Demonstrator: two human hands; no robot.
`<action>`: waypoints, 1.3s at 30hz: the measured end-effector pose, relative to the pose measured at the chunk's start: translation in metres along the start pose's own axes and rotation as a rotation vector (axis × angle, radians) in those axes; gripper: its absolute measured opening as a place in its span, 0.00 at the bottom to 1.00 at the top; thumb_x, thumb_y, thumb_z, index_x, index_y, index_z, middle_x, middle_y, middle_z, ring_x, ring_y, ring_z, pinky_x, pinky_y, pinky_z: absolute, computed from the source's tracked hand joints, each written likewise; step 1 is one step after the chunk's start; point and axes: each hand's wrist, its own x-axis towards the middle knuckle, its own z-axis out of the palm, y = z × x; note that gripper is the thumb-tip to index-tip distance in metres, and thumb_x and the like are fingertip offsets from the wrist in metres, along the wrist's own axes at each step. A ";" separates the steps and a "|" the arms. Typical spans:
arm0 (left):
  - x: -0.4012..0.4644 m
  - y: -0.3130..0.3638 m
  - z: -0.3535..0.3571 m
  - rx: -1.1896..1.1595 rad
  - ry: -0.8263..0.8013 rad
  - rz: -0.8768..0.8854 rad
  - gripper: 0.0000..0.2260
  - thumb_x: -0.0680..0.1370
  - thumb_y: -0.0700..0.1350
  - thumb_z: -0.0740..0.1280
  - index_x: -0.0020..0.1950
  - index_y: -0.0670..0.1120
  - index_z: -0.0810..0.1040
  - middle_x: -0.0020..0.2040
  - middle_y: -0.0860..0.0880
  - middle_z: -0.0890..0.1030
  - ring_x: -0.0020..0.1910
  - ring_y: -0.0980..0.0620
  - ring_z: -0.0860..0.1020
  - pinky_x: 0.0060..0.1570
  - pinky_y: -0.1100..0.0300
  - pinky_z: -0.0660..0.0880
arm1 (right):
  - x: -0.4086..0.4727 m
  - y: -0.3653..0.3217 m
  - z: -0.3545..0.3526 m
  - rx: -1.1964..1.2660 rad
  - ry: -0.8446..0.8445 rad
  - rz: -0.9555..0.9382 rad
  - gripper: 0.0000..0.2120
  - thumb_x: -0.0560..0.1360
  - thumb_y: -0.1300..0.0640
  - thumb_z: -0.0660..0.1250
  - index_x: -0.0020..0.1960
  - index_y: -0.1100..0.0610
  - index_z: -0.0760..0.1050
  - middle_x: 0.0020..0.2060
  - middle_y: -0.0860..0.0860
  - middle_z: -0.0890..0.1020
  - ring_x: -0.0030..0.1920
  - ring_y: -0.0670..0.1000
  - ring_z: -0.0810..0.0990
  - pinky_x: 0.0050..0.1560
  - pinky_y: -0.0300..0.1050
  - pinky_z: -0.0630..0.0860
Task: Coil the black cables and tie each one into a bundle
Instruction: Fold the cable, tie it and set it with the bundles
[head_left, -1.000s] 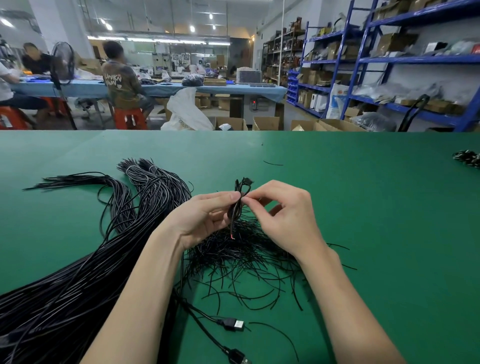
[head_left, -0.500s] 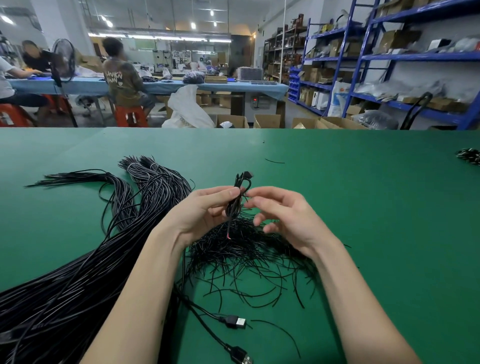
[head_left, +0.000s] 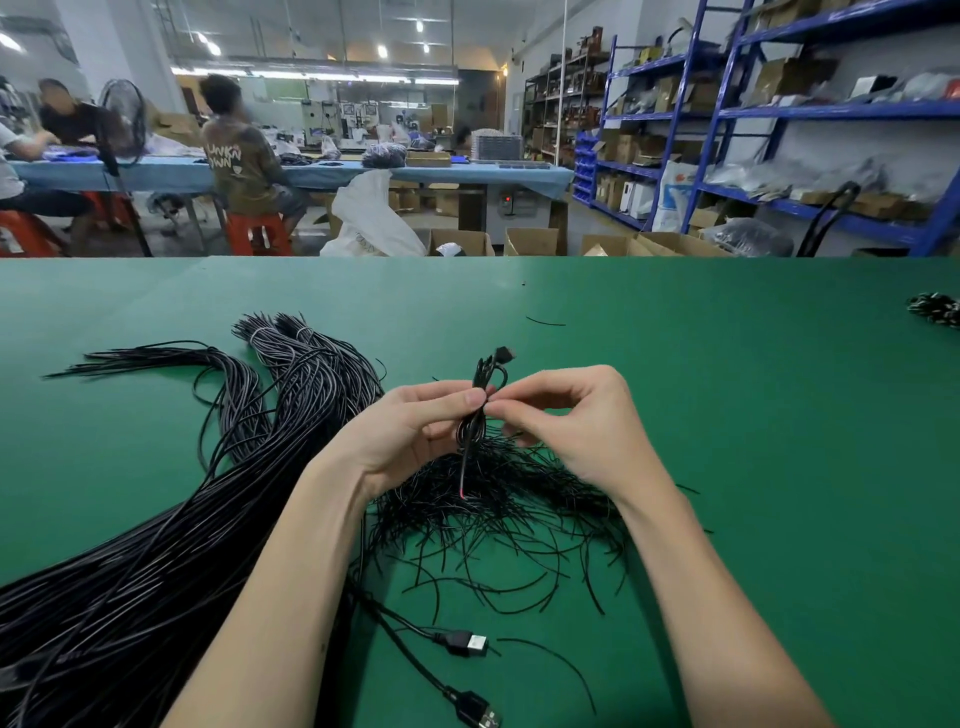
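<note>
Far left on the green table (head_left: 727, 415): heap of loose black cables (head_left: 156, 545). My left hand (head_left: 410, 436) grips the coiled cable (head_left: 480, 395) upright above the table, thumb pressed on its middle. Beneath it, a pile of short black ties (head_left: 509, 499). My right hand (head_left: 576, 426) pinches at the coil's waist; what its fingertips hold I cannot tell. Two USB plugs (head_left: 470, 643) lie nearer me.

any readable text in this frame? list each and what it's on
"UNKN" over "OWN": back of the seated person's brown shirt, first letters unclear.
Print on the white bag by the blue shelving: too blurred.
Cardboard boxes, shelf cartons: no legible labels.
USB plugs, cables: no visible markings.
</note>
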 end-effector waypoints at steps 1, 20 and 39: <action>0.000 0.000 0.000 -0.005 -0.006 0.043 0.13 0.68 0.43 0.76 0.52 0.42 0.87 0.48 0.45 0.86 0.44 0.52 0.83 0.44 0.64 0.80 | 0.002 0.001 0.001 0.081 0.010 0.044 0.04 0.72 0.60 0.79 0.41 0.52 0.88 0.35 0.53 0.87 0.35 0.51 0.86 0.36 0.41 0.82; 0.007 -0.005 0.005 -0.046 0.203 0.017 0.16 0.68 0.43 0.76 0.53 0.39 0.85 0.43 0.46 0.86 0.36 0.57 0.81 0.36 0.67 0.78 | 0.000 0.040 0.021 -0.316 0.218 -0.276 0.04 0.76 0.58 0.76 0.49 0.51 0.87 0.39 0.39 0.86 0.41 0.41 0.85 0.36 0.34 0.80; 0.006 -0.017 0.001 0.509 0.286 0.312 0.11 0.72 0.42 0.78 0.53 0.49 0.84 0.45 0.46 0.87 0.40 0.56 0.82 0.45 0.66 0.76 | 0.006 0.034 0.017 0.404 0.052 0.588 0.08 0.76 0.54 0.75 0.54 0.53 0.84 0.43 0.48 0.88 0.41 0.46 0.86 0.41 0.39 0.82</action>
